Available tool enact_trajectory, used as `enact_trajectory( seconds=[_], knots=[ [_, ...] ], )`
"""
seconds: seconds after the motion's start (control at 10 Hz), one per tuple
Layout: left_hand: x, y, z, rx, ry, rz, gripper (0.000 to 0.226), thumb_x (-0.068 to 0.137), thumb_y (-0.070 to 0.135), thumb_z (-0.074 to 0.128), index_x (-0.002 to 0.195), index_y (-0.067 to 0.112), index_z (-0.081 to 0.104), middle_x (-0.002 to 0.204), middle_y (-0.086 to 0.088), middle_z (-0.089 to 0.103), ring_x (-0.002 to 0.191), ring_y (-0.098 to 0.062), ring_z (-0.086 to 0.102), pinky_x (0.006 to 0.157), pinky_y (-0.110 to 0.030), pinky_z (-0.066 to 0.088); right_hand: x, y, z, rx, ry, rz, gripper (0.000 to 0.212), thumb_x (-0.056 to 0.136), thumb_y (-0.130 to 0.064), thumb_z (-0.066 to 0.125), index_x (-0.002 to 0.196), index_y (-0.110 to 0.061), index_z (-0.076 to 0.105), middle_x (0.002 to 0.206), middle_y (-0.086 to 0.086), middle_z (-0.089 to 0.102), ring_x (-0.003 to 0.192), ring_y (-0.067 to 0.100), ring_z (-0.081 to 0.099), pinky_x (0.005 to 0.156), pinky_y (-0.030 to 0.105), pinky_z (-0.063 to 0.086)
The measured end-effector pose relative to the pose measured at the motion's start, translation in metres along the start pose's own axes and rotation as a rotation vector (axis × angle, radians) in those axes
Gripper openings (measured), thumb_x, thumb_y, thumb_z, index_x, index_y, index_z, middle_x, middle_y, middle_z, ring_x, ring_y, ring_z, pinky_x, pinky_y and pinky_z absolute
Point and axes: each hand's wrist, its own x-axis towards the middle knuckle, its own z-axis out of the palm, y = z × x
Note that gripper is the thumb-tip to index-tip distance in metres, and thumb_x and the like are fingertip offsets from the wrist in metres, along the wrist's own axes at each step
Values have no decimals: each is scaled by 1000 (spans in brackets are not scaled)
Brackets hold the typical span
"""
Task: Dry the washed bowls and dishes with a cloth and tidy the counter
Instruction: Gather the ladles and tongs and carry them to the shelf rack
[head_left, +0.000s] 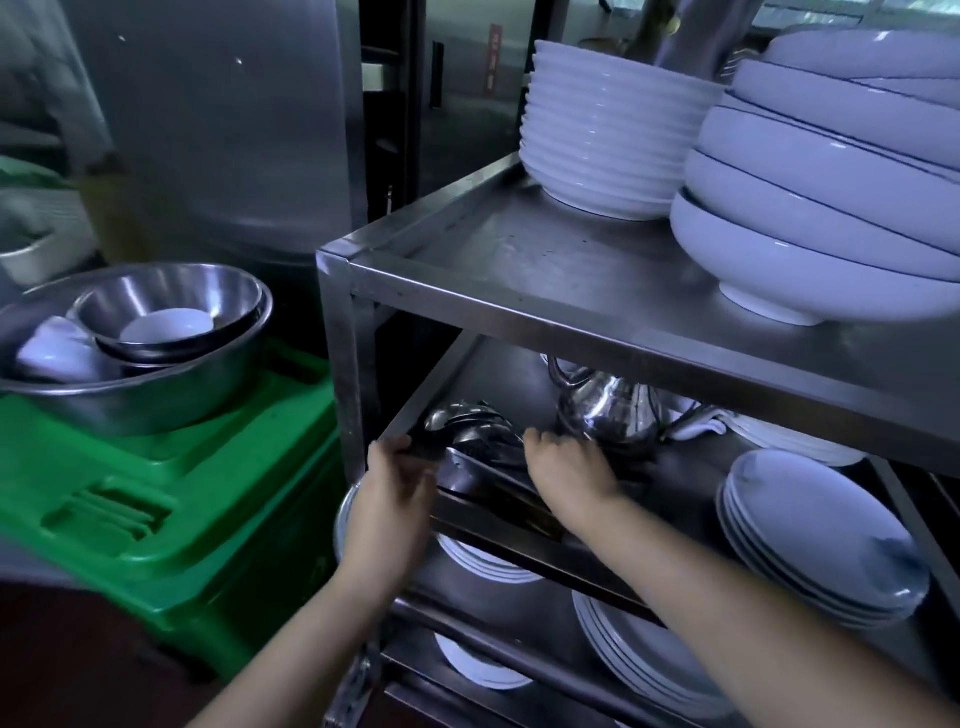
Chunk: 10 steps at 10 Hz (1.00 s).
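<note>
Bowls, left: nested steel mixing bowls (171, 306), smooth brushed metal, round; they sit in a wider steel basin (156, 395) with a small white bowl (166, 325) inside and white cups (57, 353) tipped beside them.
Crate: green moulded plastic crate (171, 499), ribbed and slotted top, carrying the basin.
Rack: stainless steel shelf rack (467, 306), square-section frame, dull scuffed shelves.
Left hand: left hand (392, 483) at the front left corner of the middle shelf, fingers curled over the shelf edge; grips the edge, nothing else seen in it.
Ladles: heap of polished steel ladles (467, 423) on the middle shelf, rounded cups, between the two hands.
Right hand: right hand (569, 465) reaches into the middle shelf, palm down, fingers bent onto the ladle handles; cannot tell whether it grips one.
Kettle: shiny steel kettle (608, 410) with curved spout, just behind the right hand.
Top shelf: tall stack of white ridged-rim bowls (608, 130); beside it a leaning stack of wide white bowls (810, 218) with thin dark rim lines.
Middle shelf, right: stack of white oval plates (821, 535), glossy.
Lower shelves: more white plates (639, 649), partly hidden.
Writing: red vertical label (493, 60) on the far metal cabinet, unreadable.
</note>
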Motion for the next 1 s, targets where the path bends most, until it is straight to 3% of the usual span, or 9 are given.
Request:
enact_trajectory(
  seconds=[0.1, 0.3, 0.4, 0.5, 0.6, 0.7, 0.8, 1.0],
  knots=[
    [-1, -4, -2, 23, 10, -12, 32, 86, 7, 56, 116, 12, 43, 92, 1, 68, 87, -21, 63, 80, -43, 50, 3, -4, 10, -11, 25, -19, 31, 39, -14, 86, 55, -15, 60, 45, -1, 56, 36, 11, 55, 33, 16, 36],
    [-2, -4, 5, 59, 9, -27, 32, 86, 5, 55, 115, 12, 44, 90, 7, 67, 85, -16, 63, 77, -39, 50, 8, -7, 22, 65, 34, -82, 36, 38, -23, 92, 57, -17, 62, 50, -3, 58, 40, 11, 58, 33, 16, 36],
    [-2, -6, 8, 68, 14, -23, 31, 86, 5, 55, 114, 13, 45, 88, 14, 65, 83, -8, 61, 74, -33, 48, 11, -4, 25, 176, -25, -91, 20, 64, -22, 84, 73, -15, 68, 70, 2, 67, 59, 20, 67, 44, 22, 45],
    [-3, -8, 10, 78, 30, -19, 29, 87, 7, 55, 114, 14, 46, 89, 11, 65, 82, -11, 61, 71, -30, 45, 11, -1, 33, 334, -55, -82, 18, 90, -23, 61, 94, -6, 67, 95, 13, 65, 88, 31, 65, 61, 31, 43],
    [-7, -7, 12, 139, 47, 11, 24, 87, 8, 54, 109, 16, 49, 90, 6, 67, 82, -16, 61, 69, -26, 41, 3, 3, 38, 405, -71, -74, 25, 96, -26, 50, 101, -5, 63, 102, 14, 60, 100, 31, 57, 66, 33, 37],
    [-11, -4, 15, 255, -12, 110, 17, 85, 7, 54, 95, 21, 57, 92, 3, 66, 86, -20, 61, 74, -32, 46, -10, 12, 30, 419, 36, -58, 16, 90, -19, 63, 92, -5, 69, 87, 12, 63, 86, 30, 62, 61, 33, 45],
    [-15, 3, 20, 375, -43, 207, 15, 86, 11, 56, 93, 22, 63, 96, 4, 64, 85, -20, 61, 70, -33, 48, -29, 20, 18, 446, 205, 8, 12, 71, -13, 82, 68, -10, 70, 65, 6, 61, 60, 28, 63, 46, 25, 44],
    [-23, 22, 42, 509, -117, 381, 16, 87, 19, 57, 100, 19, 66, 98, 1, 64, 91, -25, 60, 68, -36, 49, -79, 29, 2, 412, 192, 89, 14, 69, -21, 83, 65, -17, 70, 65, 0, 62, 63, 23, 64, 44, 26, 47]
  ],
)
